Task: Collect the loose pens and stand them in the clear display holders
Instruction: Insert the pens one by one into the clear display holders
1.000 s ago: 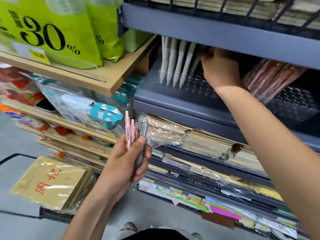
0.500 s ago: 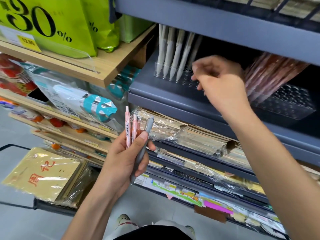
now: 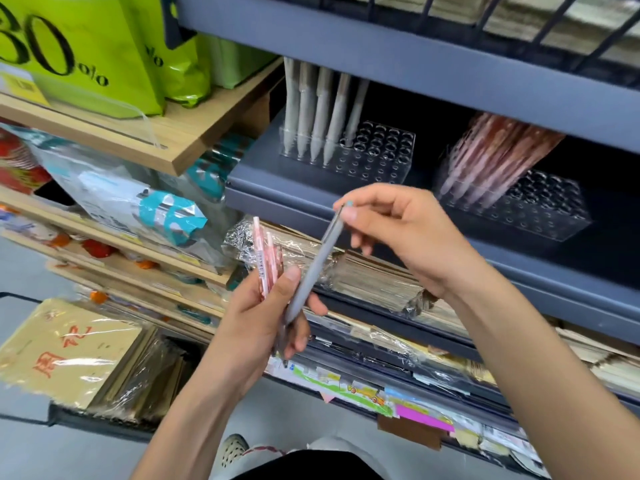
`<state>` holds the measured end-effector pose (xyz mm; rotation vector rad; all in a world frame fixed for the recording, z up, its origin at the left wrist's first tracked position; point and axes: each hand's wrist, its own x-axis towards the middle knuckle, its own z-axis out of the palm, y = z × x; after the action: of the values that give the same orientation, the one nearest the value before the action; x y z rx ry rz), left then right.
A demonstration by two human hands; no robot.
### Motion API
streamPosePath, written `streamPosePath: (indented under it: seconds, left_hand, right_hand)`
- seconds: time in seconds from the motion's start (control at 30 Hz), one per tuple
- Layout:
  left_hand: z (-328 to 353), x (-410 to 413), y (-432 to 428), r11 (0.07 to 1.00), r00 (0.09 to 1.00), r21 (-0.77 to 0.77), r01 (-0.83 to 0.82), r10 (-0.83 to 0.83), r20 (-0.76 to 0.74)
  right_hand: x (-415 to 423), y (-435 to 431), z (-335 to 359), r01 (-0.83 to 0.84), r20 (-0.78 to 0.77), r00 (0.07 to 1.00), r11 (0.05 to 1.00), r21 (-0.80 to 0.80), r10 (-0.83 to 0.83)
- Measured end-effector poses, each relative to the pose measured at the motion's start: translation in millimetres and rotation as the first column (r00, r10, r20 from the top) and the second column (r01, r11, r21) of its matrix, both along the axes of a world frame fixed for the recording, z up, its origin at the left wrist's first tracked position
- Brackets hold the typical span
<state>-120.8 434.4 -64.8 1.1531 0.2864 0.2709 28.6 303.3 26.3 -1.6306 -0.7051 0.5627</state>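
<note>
Head view: left hand (image 3: 263,317) grips pink pens (image 3: 265,261) upright, fingers curled round them. Tilted grey pen (image 3: 317,268) has its lower end in the same fist. Right hand (image 3: 398,233) pinches grey pen's top end between thumb and forefinger. Both hands are before grey shelf (image 3: 277,181) front edge. Clear holder (image 3: 377,157) at shelf's left end has white pens (image 3: 318,109) along its left side. Second holder (image 3: 540,206), further right, holds blurred reddish pens (image 3: 495,150), leaning.

Racked pink pens (image 3: 498,157) blurred; grey pen (image 3: 322,251) lower barrel behind left hand (image 3: 256,323).

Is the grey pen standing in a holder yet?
No, the right hand pinches the grey pen at its top; the left hand grips its lower end with pink pens.
</note>
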Motion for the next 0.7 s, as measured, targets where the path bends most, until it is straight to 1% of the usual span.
streamPosePath:
  seconds: [0.07,0.13,0.2,0.27,0.33,0.37,0.43,0.5,0.53,0.6,0.63,0.67,0.7]
  left_hand:
    - [-4,-1,3,0.998,1.000,0.049,0.025,-0.025,-0.005]
    - [-5,0,4,0.998,0.999,0.040,0.037,-0.038,0.018]
    - [-3,2,5,0.999,0.998,0.030,0.028,-0.029,0.048]
    - [-1,3,7,0.998,0.998,0.055,0.022,-0.025,0.056]
    - [2,2,11,0.999,0.997,0.051,0.016,-0.019,0.069]
    - [3,1,14,1.000,0.997,0.025,0.005,-0.007,0.075]
    - [6,-3,23,0.999,0.998,-0.031,-0.009,0.011,0.054]
    - [9,-7,34,0.998,1.000,-0.060,0.001,0.000,0.005]
    - [10,-10,39,0.998,1.000,-0.064,0.007,-0.008,-0.017]
    - [11,-13,47,0.997,0.999,-0.072,0.009,-0.012,-0.042]
    - [11,-15,51,0.996,0.999,-0.089,0.006,-0.010,-0.043]
    - [11,-16,55,0.994,0.999,-0.109,0.005,-0.009,-0.037]
    - [11,-18,58,0.993,1.000,-0.121,0.007,-0.010,-0.028]
  right_hand:
    - [2,-3,3,0.059,-0.006,0.998,0.996,0.060,-0.059]
    - [-3,-2,1,0.050,-0.067,0.997,0.995,0.091,-0.044]
    - [-12,2,-4,0.003,-0.119,0.993,0.998,0.055,0.003]
    - [-20,8,-8,-0.018,-0.121,0.992,1.000,-0.006,0.017]
    - [-22,14,-6,0.030,-0.096,0.995,0.999,0.012,-0.029]
    - [-21,17,-2,0.086,-0.066,0.994,0.995,0.051,-0.082]
    - [-10,22,9,0.252,0.023,0.966,0.956,0.149,-0.258]
    - [5,26,20,0.431,0.099,0.878,0.864,0.260,-0.468]
    - [12,27,24,0.492,0.125,0.827,0.813,0.311,-0.548]
    - [24,31,29,0.552,0.184,0.741,0.741,0.382,-0.646]
    - [29,34,29,0.566,0.192,0.718,0.722,0.399,-0.669]
    - [35,38,28,0.573,0.174,0.714,0.709,0.412,-0.678]
    - [40,42,27,0.591,0.184,0.697,0.700,0.401,-0.693]
